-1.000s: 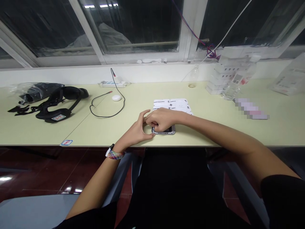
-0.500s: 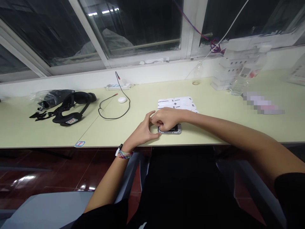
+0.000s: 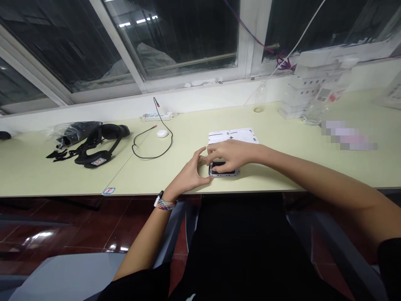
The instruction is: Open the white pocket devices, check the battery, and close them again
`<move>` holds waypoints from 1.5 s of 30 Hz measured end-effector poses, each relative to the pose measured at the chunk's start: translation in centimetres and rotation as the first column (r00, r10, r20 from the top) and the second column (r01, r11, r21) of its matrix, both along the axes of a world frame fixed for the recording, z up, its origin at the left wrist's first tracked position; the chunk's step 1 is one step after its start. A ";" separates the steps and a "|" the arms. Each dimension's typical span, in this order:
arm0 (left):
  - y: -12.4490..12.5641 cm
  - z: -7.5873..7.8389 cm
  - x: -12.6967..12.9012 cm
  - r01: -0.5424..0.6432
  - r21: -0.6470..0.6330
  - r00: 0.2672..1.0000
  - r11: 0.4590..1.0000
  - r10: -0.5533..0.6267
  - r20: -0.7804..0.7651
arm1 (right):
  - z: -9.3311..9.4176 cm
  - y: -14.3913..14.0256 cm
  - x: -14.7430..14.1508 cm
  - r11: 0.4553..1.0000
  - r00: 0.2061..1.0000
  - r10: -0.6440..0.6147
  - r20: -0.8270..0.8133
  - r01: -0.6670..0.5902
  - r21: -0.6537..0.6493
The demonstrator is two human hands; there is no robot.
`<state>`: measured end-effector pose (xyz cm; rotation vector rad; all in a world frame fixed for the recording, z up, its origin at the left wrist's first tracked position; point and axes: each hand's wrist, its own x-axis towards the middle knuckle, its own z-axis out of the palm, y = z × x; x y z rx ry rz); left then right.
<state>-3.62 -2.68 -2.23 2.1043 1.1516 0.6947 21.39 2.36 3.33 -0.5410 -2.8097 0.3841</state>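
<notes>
A small phone-like device with a pale frame and a black battery-like block lies near the table's front edge. At its left end, my left hand curves in a C, the thumb at the near corner and the fingertips at the far side. Over the device reaches my right hand, its thumb on the black block and its fingers bent toward the left end, apart from the thumb. Just behind lies a white printed sheet, partly covered by the right hand.
On the left are a black headset, a black cable and a white round object. A power strip stands by the wall. To the right are white boxes and a clear bottle.
My right hand has loosened from a tight curl, and its thumb now stretches over the black block. The left hand stays at the left end. The view has shifted slightly.
</notes>
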 end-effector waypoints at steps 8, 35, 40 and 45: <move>0.1 -0.2 -0.1 0.002 0.004 1.000 1.000 -0.002 0.000 | -2.0 -0.6 0.6 0.998 0.998 -0.056 0.007 0.056 0.000; 0.2 0.1 0.0 0.034 0.070 0.999 0.997 -0.032 -0.034 | -0.3 -1.1 6.1 0.980 0.952 -0.133 -0.275 0.084 -0.182; 0.1 0.0 0.0 0.040 0.068 0.999 0.997 -0.038 -0.028 | -0.5 -2.0 9.6 0.969 0.955 -0.186 -0.232 0.139 -0.204; -0.2 -0.1 0.0 0.026 0.054 0.999 0.998 -0.024 -0.040 | -1.4 -3.2 11.4 0.942 0.947 -0.263 -0.187 0.210 -0.261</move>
